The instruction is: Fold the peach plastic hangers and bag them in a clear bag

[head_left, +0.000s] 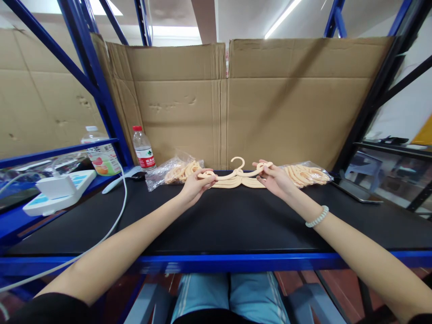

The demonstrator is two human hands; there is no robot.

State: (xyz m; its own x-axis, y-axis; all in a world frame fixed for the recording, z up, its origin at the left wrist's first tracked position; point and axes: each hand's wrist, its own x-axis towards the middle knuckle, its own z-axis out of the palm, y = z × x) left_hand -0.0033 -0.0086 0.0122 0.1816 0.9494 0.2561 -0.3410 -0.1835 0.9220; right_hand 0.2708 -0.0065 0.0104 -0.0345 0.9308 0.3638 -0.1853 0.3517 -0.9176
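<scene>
My left hand and right hand each grasp an end of the cream hanger at the far middle of the black tabletop. Filled bags sit left and right.

Level beige hanger, seemingly plastic.

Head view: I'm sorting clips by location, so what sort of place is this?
Probably a makeshift workstation, perhaps in a workshop or warehouse: a blue metal frame holds a black worktop, cardboard sheets stand behind it, and bagged beige pieces lie on top.
</scene>
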